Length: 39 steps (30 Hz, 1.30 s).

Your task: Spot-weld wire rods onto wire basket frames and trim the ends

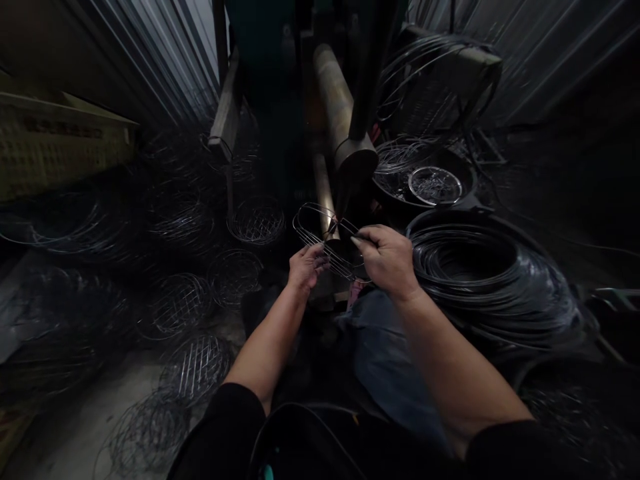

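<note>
A round wire rack (pixel 311 232) with parallel bars is held tilted at the welding machine's electrodes, where a small orange glow shows. My left hand (pixel 306 268) grips its near left side with the fingers closed on the bars. At the right side of the rack, my right hand (pixel 386 257) is closed in a pinch; whether it holds the rim or a separate wire is too dark to make out. Above the rack, a thick metal cylinder (pixel 345 130) of the machine points toward me, and a thinner rod (pixel 325 193) ends just behind the bars.
Stacks of finished-looking wire grids (pixel 183 303) lie on the floor at left. A big coil of wire (pixel 465 267) stands at right, close to my forearm. Behind it, a dark basin (pixel 467 187) holds a bowl (pixel 435 185) of short wire pieces. A yellow crate (pixel 60 147) stands far left.
</note>
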Available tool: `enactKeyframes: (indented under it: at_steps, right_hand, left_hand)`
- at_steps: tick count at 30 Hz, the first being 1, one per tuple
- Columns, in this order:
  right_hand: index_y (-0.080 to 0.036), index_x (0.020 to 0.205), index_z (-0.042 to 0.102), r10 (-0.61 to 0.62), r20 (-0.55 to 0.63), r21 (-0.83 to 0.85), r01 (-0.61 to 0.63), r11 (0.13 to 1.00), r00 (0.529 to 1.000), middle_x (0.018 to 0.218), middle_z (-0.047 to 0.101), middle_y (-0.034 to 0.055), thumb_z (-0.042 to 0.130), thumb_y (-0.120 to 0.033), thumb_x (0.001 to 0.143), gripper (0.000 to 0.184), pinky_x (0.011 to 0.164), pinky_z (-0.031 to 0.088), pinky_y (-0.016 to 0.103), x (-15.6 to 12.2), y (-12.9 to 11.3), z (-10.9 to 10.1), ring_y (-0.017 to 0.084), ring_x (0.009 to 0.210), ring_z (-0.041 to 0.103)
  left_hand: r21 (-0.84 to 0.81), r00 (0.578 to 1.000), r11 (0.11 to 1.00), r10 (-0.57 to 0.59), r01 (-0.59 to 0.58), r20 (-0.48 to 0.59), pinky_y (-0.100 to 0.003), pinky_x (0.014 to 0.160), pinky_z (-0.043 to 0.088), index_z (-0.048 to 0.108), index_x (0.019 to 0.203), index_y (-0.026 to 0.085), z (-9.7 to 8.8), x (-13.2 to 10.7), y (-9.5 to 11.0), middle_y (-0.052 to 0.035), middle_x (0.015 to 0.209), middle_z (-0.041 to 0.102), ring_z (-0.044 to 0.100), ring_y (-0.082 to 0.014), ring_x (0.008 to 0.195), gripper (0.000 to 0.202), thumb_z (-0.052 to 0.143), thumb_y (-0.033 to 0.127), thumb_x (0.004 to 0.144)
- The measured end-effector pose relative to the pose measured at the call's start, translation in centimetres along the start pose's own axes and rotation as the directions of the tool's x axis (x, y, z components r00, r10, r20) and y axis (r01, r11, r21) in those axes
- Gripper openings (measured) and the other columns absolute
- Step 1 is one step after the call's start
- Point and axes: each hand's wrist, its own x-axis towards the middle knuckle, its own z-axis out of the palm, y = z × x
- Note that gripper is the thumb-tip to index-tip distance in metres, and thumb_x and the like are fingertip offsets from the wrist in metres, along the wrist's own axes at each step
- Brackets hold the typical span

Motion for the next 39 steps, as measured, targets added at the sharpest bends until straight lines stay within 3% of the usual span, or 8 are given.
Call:
enactKeyframes:
  at_steps: [5, 7, 9, 11, 13, 15, 26, 39]
  right_hand:
    - [-0.02, 0.078, 0.069, 0.01, 0.002, 0.019, -0.01, 1.0, 1.0, 0.087, 0.071, 0.0061, 0.059, -0.022, 0.081, 0.011, 0.078, 0.051, 0.033, -1.1, 0.0, -1.3, 0.019, 0.083, 0.066]
    - [-0.021, 0.084, 0.071, 0.061, 0.023, 0.086, -0.063, 0.994, 0.998, 0.096, 0.072, 0.0059, 0.064, -0.027, 0.081, 0.01, 0.081, 0.052, 0.033, -2.6, 1.0, -2.4, 0.02, 0.09, 0.066]
    - [-0.022, 0.087, 0.072, 0.129, 0.027, 0.174, -0.131, 0.976, 0.991, 0.101, 0.072, 0.0057, 0.068, -0.031, 0.079, 0.012, 0.083, 0.053, 0.034, -4.5, 2.8, -3.2, 0.02, 0.093, 0.067]
    - [-0.022, 0.086, 0.073, 0.18, 0.015, 0.252, -0.178, 0.951, 0.983, 0.101, 0.072, 0.0061, 0.072, -0.032, 0.076, 0.014, 0.082, 0.054, 0.036, -6.3, 4.7, -3.4, 0.021, 0.093, 0.067]
    - [-0.021, 0.083, 0.073, 0.208, -0.011, 0.308, -0.194, 0.931, 0.978, 0.097, 0.072, 0.0065, 0.073, -0.032, 0.074, 0.014, 0.081, 0.055, 0.037, -7.5, 6.2, -2.9, 0.021, 0.09, 0.068]
    - [-0.021, 0.08, 0.073, 0.227, -0.035, 0.34, -0.202, 0.918, 0.973, 0.091, 0.072, 0.0065, 0.073, -0.033, 0.073, 0.014, 0.078, 0.056, 0.037, -8.1, 6.7, -2.2, 0.021, 0.085, 0.068]
    - [-0.021, 0.073, 0.067, 0.06, 0.035, 0.133, -0.064, 0.989, 0.998, 0.076, 0.068, 0.0042, 0.058, -0.023, 0.081, 0.012, 0.07, 0.05, 0.031, -4.2, -0.1, -2.1, 0.018, 0.072, 0.063]
    - [-0.02, 0.075, 0.066, 0.03, 0.022, -0.036, -0.029, 0.999, 0.999, 0.078, 0.069, 0.0064, 0.053, -0.024, 0.082, 0.015, 0.073, 0.048, 0.033, -1.6, -0.4, 0.0, 0.02, 0.076, 0.063]
  left_hand:
    - [0.054, 1.0, 0.998, 0.017, -0.017, 0.006, -0.03, 0.065, 0.051, 0.065, 0.093, 0.014, 0.1, -0.6, -1.4, -0.0049, 0.083, 0.065, 0.064, -0.0152, 0.066, 0.04, 0.075, 0.039, 0.064]
    - [0.232, 0.978, 0.952, 0.207, -0.199, -0.012, -0.03, 0.071, 0.051, 0.064, 0.105, 0.016, -0.4, -1.3, -2.1, -0.0075, 0.096, 0.066, 0.065, -0.0154, 0.076, 0.044, 0.069, 0.046, 0.072]
    - [0.52, 0.85, 0.709, 0.522, -0.476, 0.066, -0.034, 0.083, 0.051, 0.062, 0.116, 0.018, -1.4, -2.0, -2.6, -0.0109, 0.113, 0.064, 0.064, -0.0209, 0.096, 0.052, 0.069, 0.048, 0.074]
    - [0.709, 0.644, 0.29, 0.706, -0.643, 0.296, -0.041, 0.099, 0.044, 0.064, 0.119, 0.021, -2.4, -2.3, -3.0, -0.0123, 0.126, 0.06, 0.056, -0.0275, 0.116, 0.052, 0.072, 0.043, 0.073]
    - [0.722, 0.512, -0.03, 0.685, -0.691, 0.519, -0.046, 0.108, 0.035, 0.068, 0.117, 0.025, -3.1, -2.3, -3.4, -0.0114, 0.132, 0.058, 0.048, -0.032, 0.127, 0.045, 0.072, 0.037, 0.074]
    - [0.681, 0.462, -0.148, 0.631, -0.717, 0.623, -0.049, 0.11, 0.031, 0.068, 0.117, 0.03, -3.2, -2.0, -3.8, -0.0096, 0.135, 0.058, 0.045, -0.0345, 0.132, 0.042, 0.07, 0.033, 0.075]
    - [0.644, 0.506, 0.004, 0.623, -0.765, 0.596, -0.05, 0.115, 0.03, 0.063, 0.122, 0.023, -2.7, -1.7, -3.9, -0.0115, 0.13, 0.06, 0.041, -0.032, 0.136, 0.052, 0.073, 0.037, 0.072]
    - [0.608, 0.554, 0.176, 0.652, -0.774, 0.518, -0.046, 0.116, 0.032, 0.065, 0.115, 0.024, -2.9, -1.1, -2.7, -0.0089, 0.129, 0.061, 0.042, -0.0293, 0.136, 0.048, 0.075, 0.03, 0.068]
